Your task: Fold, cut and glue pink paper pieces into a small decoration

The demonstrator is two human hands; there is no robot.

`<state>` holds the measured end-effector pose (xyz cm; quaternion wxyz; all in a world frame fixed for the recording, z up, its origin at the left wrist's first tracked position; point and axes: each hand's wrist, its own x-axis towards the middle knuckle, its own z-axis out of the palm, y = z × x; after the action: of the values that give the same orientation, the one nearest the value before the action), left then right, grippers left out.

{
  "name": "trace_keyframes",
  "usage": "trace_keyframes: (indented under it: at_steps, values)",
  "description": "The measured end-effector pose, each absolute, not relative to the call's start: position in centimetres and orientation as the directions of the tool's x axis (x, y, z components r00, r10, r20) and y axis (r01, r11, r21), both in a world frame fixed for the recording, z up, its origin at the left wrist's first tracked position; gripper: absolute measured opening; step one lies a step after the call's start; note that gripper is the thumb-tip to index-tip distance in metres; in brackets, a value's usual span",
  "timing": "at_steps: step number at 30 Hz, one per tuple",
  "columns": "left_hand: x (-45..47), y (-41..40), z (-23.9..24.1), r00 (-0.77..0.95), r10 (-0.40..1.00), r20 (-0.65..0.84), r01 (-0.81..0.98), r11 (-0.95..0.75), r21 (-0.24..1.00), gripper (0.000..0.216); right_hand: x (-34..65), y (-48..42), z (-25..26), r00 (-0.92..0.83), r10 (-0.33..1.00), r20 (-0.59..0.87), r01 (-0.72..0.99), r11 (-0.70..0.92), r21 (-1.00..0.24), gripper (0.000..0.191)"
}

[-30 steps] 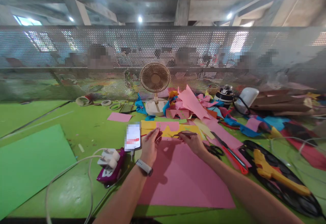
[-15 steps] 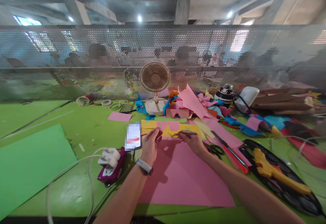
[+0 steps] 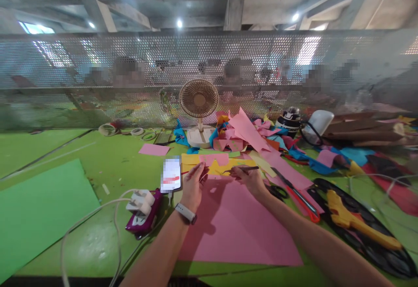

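A large pink paper sheet (image 3: 235,226) lies flat on the green table in front of me. My left hand (image 3: 192,187), with a white watch on its wrist, pinches the sheet's far left corner. My right hand (image 3: 250,180) rests on the sheet's far edge and holds a thin dark pen-like tool (image 3: 241,169) that points left. A small bit of pink paper (image 3: 214,190) lies on the sheet between my hands. A phone (image 3: 171,174) stands just left of my left hand.
A power strip with plugs and white cables (image 3: 142,208) lies at the left, beside a green sheet (image 3: 39,213). Scissors (image 3: 277,191), a red-handled cutter (image 3: 300,200) and a yellow glue gun (image 3: 355,221) lie right. A small fan (image 3: 199,104) and paper scraps (image 3: 248,136) stand behind, before a mesh screen.
The tool in my right hand has tilted slightly, its tip a little lower toward the paper. Both hands stay almost in place at the sheet's far edge.
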<state>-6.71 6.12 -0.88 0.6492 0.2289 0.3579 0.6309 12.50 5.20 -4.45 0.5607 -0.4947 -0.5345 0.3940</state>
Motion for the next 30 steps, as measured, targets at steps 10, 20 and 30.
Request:
trace_keyframes:
  at_steps: [10,20,30]
  values:
    - [-6.5,5.5,-1.2,-0.008,0.990,-0.144,-0.601,0.110,0.791,0.025,12.5,2.7,-0.7,0.062,0.997,0.041,-0.251,0.055,-0.966,0.032]
    - [-6.1,4.4,-1.2,0.266,0.951,-0.158,-0.471,0.271,0.840,0.021,13.2,2.7,0.4,0.059,0.996,0.066,-0.335,0.082,-0.939,0.030]
    - [-5.9,4.2,-0.8,0.297,0.949,-0.104,-0.407,0.225,0.885,0.019,13.2,2.9,0.0,0.070,0.996,0.062,-0.354,0.083,-0.932,0.029]
